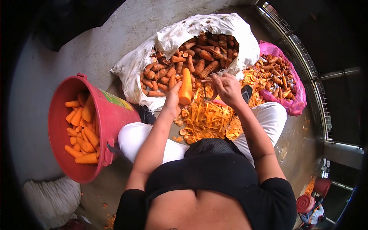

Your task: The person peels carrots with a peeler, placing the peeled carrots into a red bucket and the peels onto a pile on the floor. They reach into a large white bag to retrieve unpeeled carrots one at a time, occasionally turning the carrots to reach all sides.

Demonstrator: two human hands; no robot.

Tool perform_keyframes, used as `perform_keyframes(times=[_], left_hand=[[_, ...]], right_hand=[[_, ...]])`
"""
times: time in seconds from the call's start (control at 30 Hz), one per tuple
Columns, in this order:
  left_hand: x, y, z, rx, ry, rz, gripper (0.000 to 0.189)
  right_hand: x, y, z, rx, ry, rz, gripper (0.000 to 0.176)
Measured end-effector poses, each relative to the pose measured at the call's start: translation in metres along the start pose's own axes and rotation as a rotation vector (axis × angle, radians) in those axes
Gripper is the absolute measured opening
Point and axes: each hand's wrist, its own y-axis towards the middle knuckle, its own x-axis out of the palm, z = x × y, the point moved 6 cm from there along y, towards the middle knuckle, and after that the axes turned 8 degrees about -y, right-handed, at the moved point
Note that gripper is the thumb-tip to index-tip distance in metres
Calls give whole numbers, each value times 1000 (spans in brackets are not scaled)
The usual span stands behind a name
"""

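Observation:
My left hand [173, 100] is closed around the lower side of a peeled, bright orange carrot [186, 87], which stands nearly upright with its thick end toward me. Just to the right, my right hand [229, 89] grips a peeler [209, 92]; its thin metal end points at the carrot, and a small gap seems to lie between them. Long orange peelings [212, 119] are heaped on the floor beneath both hands. Beyond them, a torn white sack [170, 43] lies open, full of unpeeled, dirt-brown carrots [205, 55].
To my left stands a red bucket [57, 126] holding several peeled carrots [86, 140]. A pink plastic bag [299, 100] of carrot ends and scraps sits at the right. A white sack [53, 201] lies at lower left. Another person [317, 214] is at far lower right beside red containers.

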Motion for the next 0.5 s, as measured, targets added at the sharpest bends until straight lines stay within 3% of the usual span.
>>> perform_keyframes(times=[0.13,0.23,0.37,0.47,0.5], left_hand=[[-7,2,-16,-32,31,143,34],[2,-6,-18,-52,44,118,34],[12,-16,-15,-57,8,191,31],[3,-10,-21,-48,20,-68,30],[4,-12,-22,-48,10,-38,30]], right_hand=[[-3,8,-47,-338,-168,199,38],[5,9,-53,-395,-245,128,28],[6,10,-55,-429,-232,154,31],[6,10,-55,-467,-184,190,36],[6,9,-57,-483,-194,169,34]])
